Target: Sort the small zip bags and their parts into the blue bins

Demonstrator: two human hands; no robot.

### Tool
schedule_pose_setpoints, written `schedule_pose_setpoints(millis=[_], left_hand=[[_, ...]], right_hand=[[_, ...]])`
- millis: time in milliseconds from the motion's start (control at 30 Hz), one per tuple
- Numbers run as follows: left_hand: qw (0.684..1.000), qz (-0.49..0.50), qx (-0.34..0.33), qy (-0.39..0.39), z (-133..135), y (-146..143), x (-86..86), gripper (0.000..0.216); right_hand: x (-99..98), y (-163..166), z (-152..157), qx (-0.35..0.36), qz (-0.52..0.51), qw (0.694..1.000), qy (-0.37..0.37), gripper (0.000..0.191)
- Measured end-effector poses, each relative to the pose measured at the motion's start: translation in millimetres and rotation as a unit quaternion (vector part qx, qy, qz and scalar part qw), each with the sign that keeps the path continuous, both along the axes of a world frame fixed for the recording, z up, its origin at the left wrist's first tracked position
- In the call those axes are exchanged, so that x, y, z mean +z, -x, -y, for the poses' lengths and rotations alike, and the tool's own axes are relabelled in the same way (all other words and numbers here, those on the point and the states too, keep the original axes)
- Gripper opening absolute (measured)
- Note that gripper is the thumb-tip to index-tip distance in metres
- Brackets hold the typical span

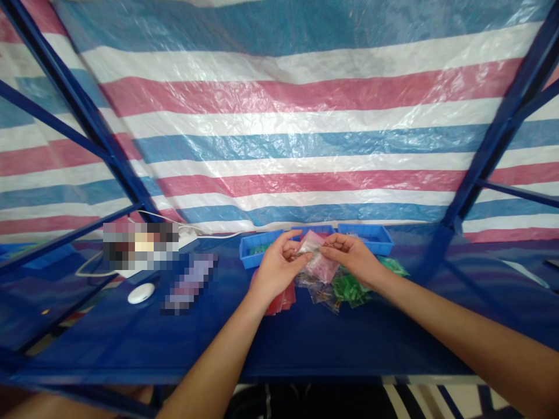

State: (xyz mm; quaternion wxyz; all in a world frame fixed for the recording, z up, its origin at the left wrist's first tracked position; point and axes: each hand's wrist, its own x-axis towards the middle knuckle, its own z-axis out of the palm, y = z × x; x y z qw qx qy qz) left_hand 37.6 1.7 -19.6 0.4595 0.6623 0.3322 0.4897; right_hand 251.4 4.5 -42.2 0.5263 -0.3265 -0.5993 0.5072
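My left hand (279,265) and my right hand (349,256) meet above the blue table (358,343), both pinching the top edge of a small pink plastic bag (321,263) that hangs between them. Under the hands lies a heap of little bags: red ones (282,299) on the left, clear ones with dark contents (325,295) in the middle, green ones (349,288) on the right.
Three blue trays (257,247) (312,230) (367,235) stand in a row behind the hands. A white round object (140,293) and a white cable (209,235) lie at the left. Blue frame bars and a striped tarp enclose the table.
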Motion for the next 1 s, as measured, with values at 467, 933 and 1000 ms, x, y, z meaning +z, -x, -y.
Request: schedule_pose_setpoints(millis=[467,933,1000], left_hand=[[1.0,0.005,-0.022,-0.012,7,-4,5.1,0.044],[0.943,-0.179,0.111,-0.258,15,4,14.7,0.013],[0.94,-0.187,0.094,-0.269,15,3,14.6,0.014]], right_hand=[[2.9,2,1,0.026,-0.048,0.998,0.015,0.034],[12.0,-3,10,-0.138,0.221,0.906,-0.333,0.042],[13.3,-5,10,-0.132,0.252,0.883,-0.372,0.025]])
